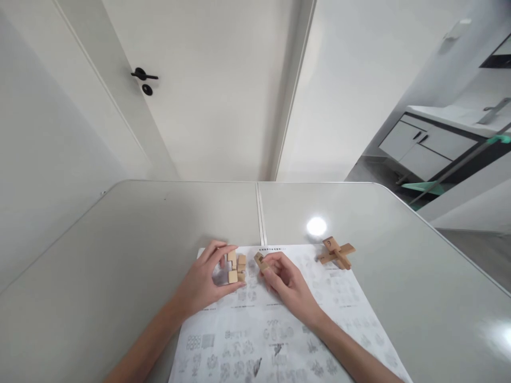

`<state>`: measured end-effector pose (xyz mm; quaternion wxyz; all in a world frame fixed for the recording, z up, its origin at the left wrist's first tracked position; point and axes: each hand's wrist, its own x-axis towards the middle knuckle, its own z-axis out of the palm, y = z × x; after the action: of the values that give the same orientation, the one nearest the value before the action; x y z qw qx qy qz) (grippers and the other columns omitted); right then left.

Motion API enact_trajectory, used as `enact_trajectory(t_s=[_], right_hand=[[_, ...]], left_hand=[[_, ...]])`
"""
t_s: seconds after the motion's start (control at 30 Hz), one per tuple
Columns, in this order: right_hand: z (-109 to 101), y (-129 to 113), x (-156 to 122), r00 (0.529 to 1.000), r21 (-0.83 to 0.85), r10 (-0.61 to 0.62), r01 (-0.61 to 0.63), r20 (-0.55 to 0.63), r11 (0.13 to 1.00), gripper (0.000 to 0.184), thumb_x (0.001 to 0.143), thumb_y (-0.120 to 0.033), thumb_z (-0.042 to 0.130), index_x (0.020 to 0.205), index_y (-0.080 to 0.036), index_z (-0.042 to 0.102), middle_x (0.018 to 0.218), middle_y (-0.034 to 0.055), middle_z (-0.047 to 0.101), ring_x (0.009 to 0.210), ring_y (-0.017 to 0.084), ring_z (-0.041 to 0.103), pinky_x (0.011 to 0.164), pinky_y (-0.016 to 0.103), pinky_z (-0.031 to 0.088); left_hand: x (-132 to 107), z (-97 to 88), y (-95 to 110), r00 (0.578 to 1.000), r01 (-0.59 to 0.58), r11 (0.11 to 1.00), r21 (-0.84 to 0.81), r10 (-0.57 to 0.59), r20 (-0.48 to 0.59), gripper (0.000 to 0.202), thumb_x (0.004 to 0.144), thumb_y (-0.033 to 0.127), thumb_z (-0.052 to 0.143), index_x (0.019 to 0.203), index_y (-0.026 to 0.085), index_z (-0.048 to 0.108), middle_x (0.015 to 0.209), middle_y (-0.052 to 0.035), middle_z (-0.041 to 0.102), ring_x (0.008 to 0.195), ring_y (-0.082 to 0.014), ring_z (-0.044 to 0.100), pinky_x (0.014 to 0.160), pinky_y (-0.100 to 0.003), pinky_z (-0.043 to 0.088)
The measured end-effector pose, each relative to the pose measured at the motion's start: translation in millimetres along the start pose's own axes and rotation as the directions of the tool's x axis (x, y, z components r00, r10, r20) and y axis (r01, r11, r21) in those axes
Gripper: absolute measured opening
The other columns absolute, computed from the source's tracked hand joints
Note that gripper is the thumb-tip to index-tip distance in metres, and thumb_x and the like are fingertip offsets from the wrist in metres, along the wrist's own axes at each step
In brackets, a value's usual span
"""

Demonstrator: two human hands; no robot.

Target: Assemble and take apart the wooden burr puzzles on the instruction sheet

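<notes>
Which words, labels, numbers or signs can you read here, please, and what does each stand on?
None can be quoted with certainty.
Printed sheet: dark heading lines and captions among small diagrams, too small and blurred to read.
Crossed wooden pieces: a small dark mark on one, perhaps a letter or number, unclear.
Wooden piece in the right hand: a dark patch, too blurred to tell whether it is writing.
</notes>
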<state>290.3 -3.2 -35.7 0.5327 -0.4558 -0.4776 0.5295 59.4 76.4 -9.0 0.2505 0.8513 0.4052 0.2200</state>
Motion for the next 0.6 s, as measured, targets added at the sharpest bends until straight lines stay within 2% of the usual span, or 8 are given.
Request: enact_trajectory(t_s=[0.13, 0.33, 0.43, 0.5, 0.6], right_hand=[[0, -3, 2, 1.000, 0.034, 0.014, -0.013, -0.022, 0.999, 0.033, 0.101, -0.055, 0.062, 0.106, -0.023, 0.060, 0.087, 0.0012, 0.065, 0.065, 0.013, 0.051, 0.061, 0.028, 0.040], [0, -4, 3, 0.998, 0.004, 0.032, -0.032, -0.049, 0.999, 0.036, 0.100, -0.058, 0.060, 0.105, -0.022, 0.061, 0.077, -0.0006, 0.059, 0.066, 0.015, 0.051, 0.063, 0.029, 0.043], [-2, 1, 3, 0.998, -0.072, 0.038, -0.042, -0.057, 0.997, 0.035, 0.103, -0.056, 0.056, 0.110, -0.023, 0.062, 0.076, -0.0006, 0.059, 0.070, 0.017, 0.052, 0.065, 0.030, 0.043], [-4, 4, 4, 0.998, -0.076, 0.036, -0.040, -0.057, 0.996, 0.034, 0.103, -0.055, 0.057, 0.117, -0.024, 0.062, 0.082, 0.0013, 0.064, 0.075, 0.018, 0.055, 0.070, 0.031, 0.046], [-4, 8, 4, 0.999, 0.009, 0.013, -0.012, -0.051, 1.000, 0.035, 0.102, -0.051, 0.062, 0.125, -0.025, 0.058, 0.101, 0.0057, 0.072, 0.084, 0.019, 0.063, 0.083, 0.034, 0.052]], left_hand=[[0, 0.6, -4, 0.999, 0.032, 0.997, 0.064, -0.030, -0.029, 0.061, 0.087, 0.055, 0.076, 0.138, 0.030, 0.057, 0.119, -0.0053, 0.063, 0.087, -0.0208, 0.066, 0.081, -0.033, 0.057], [2, 3.8, -19, 0.995, 0.034, 0.980, 0.196, -0.016, -0.097, 0.059, 0.091, 0.054, 0.071, 0.141, 0.027, 0.055, 0.126, -0.0089, 0.065, 0.116, -0.0321, 0.065, 0.101, -0.045, 0.053], [2, 5.5, -27, 0.993, 0.035, 0.974, 0.223, -0.008, -0.119, 0.058, 0.092, 0.051, 0.071, 0.142, 0.026, 0.052, 0.131, -0.0092, 0.065, 0.119, -0.0320, 0.064, 0.105, -0.048, 0.052], [2, 6.6, -30, 0.991, 0.028, 0.972, 0.234, 0.003, -0.133, 0.055, 0.093, 0.048, 0.071, 0.140, 0.026, 0.052, 0.132, -0.0090, 0.065, 0.121, -0.0317, 0.062, 0.107, -0.049, 0.050], [2, 7.2, -33, 0.991, 0.013, 0.970, 0.241, 0.019, -0.129, 0.050, 0.093, 0.045, 0.071, 0.136, 0.026, 0.053, 0.133, -0.0087, 0.064, 0.126, -0.0318, 0.059, 0.108, -0.050, 0.050]])
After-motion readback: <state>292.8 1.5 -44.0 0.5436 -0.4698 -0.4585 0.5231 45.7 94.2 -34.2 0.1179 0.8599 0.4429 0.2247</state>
